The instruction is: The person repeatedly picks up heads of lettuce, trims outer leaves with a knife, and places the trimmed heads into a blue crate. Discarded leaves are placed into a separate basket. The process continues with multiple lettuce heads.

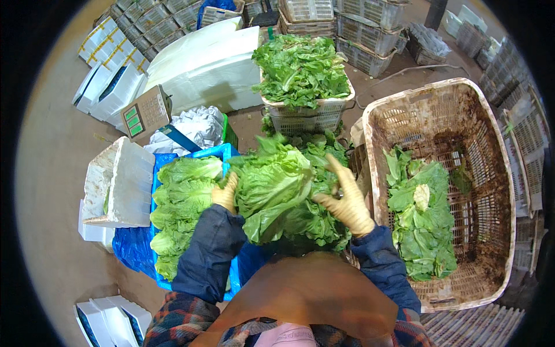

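A large leafy lettuce head (275,191) is held in front of me, its top partly blurred. My left hand (225,194), in a pale yellow glove, grips its left side. To its right, my right hand (347,201), gloved alike, has its fingers spread and shows nothing held. More loose green leaves (323,208) lie under and behind the head. At my left, a blue-rimmed crate (227,152) holds several lettuce heads (182,212) laid in a row. A dirty white plastic basket (440,93) on my right contains a pile of leaves (420,217).
A digital scale display (141,115) rises behind the blue crate. Straight ahead stands a crate heaped with leaves (303,71). White foam boxes (119,186) are on the left, with a big foam block (208,65) beyond. Stacked plastic crates (368,39) line the back.
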{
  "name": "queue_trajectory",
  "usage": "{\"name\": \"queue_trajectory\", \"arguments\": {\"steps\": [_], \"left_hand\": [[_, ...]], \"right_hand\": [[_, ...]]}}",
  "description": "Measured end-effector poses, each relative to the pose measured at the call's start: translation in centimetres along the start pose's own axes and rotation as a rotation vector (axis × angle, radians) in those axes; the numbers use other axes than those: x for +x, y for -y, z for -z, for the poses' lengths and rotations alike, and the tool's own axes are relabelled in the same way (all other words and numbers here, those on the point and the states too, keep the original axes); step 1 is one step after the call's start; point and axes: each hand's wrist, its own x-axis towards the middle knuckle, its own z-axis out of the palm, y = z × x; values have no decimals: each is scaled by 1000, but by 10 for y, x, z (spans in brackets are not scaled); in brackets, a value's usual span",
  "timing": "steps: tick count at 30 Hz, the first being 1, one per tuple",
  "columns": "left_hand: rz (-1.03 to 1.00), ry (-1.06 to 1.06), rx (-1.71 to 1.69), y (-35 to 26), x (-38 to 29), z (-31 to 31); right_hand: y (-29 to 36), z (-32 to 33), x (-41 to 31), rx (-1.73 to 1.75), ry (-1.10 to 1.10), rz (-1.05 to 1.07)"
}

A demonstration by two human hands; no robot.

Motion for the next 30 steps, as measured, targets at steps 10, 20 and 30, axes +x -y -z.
{"name": "queue_trajectory", "arguments": {"steps": [10, 20, 30], "left_hand": [[240, 594, 62, 93, 1, 28], [680, 714, -809, 38, -44, 5], [395, 842, -368, 39, -52, 2]], "right_hand": [[-33, 9, 54, -173, -265, -181], [10, -12, -3, -639, 20, 12], [-33, -15, 12, -795, -5, 53]]}}
